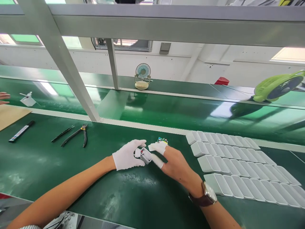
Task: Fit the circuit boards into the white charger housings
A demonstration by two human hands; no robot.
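My left hand (pixel 128 156), in a white glove, is closed round a small white plastic housing (pixel 145 156). The housing's open side faces up, and a white piece and a bit of thin wire show at its left. My right hand (pixel 170 157) has white covers on its fingers and is just to the right of the housing. Its covered fingers are apart, the lower one close to the housing's edge; whether it touches cannot be made out. Just beyond the right fingers shows a small circuit board (pixel 162 140), partly hidden by them.
Rows of white plastic housings (pixel 228 165) stand at right. Pliers (pixel 79 135), tweezers (pixel 62 133) and a pen-like tool (pixel 22 131) lie left. Behind the bench's pale edge runs a glossy green belt (pixel 152 109), with a small fan (pixel 143 76) and green fan (pixel 277 86) beyond. Another person's hand (pixel 4 98) shows far left.
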